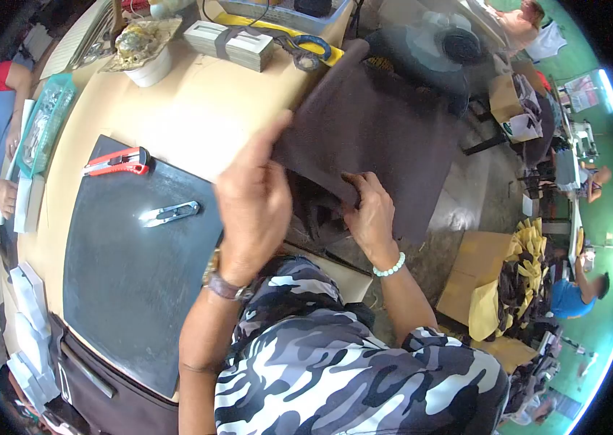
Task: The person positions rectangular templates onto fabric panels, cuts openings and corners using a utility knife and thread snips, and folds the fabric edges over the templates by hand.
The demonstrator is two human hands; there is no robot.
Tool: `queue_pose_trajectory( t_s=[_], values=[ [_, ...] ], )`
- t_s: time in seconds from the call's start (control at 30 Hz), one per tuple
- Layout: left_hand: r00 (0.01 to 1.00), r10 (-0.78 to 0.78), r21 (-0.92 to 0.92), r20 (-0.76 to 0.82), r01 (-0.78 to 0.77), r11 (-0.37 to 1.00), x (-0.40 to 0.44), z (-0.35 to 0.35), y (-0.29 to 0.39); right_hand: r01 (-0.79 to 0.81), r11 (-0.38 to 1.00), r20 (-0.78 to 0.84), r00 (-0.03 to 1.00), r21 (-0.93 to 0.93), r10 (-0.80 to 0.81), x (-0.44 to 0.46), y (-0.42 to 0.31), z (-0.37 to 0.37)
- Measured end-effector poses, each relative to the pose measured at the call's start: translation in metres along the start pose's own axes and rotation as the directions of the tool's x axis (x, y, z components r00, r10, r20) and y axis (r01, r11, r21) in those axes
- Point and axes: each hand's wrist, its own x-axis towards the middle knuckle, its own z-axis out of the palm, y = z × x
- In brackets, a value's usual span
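Note:
A large dark brown sheet [386, 130] hangs over the right edge of the table. My right hand [370, 217] grips its near edge between thumb and fingers. Over the table edge, beside the sheet's left corner, is my left hand [254, 203], blurred; its fingers point up and away, and whether it touches the sheet is unclear. To its left lies a black cutting mat [132, 290]. On the mat rest a red box cutter [117, 162] and small metal thread snips [170, 213].
Strapped blocks [228, 45], yellow-handled scissors [314, 48] and a white cup [148, 71] stand at the table's far side. A teal basket [47, 123] is at the left, near another person's arms [2, 192]. A fan [440, 51] stands beyond the sheet.

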Motion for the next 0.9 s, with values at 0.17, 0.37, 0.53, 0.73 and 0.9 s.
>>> queue_pose_trajectory(
  t_s=[0.17, 0.37, 0.53, 0.73, 0.9],
  values=[
    [0.964, -0.115, -0.222, -0.239, 0.061, 0.973, 0.001, -0.054, 0.004, 0.198, 0.962, -0.151, 0.974, 0.188, -0.171, 0.003, 0.004, 0.003],
    [0.841, -0.279, -0.395, -0.464, 0.085, 0.915, -0.029, -0.120, 0.036, 0.313, 0.723, -0.224, 0.949, 0.616, -0.221, 0.013, -0.044, -0.021],
    [0.624, 0.028, 0.199, -0.781, 0.206, 0.958, -0.079, -0.189, 0.054, 0.248, 0.314, -0.171, 0.952, 0.916, -0.254, -0.003, -0.101, -0.016],
    [0.632, 0.049, 0.483, -0.773, 0.537, 0.691, -0.172, -0.254, 0.090, 0.394, 0.388, -0.318, 0.915, 0.833, -0.247, 0.018, -0.172, -0.028],
    [0.708, 0.161, 0.675, -0.687, 0.541, 0.501, -0.203, -0.308, 0.140, 0.780, 0.607, -0.647, 0.385, -0.153, -0.658, 0.062, -0.255, -0.024]
  ],
)
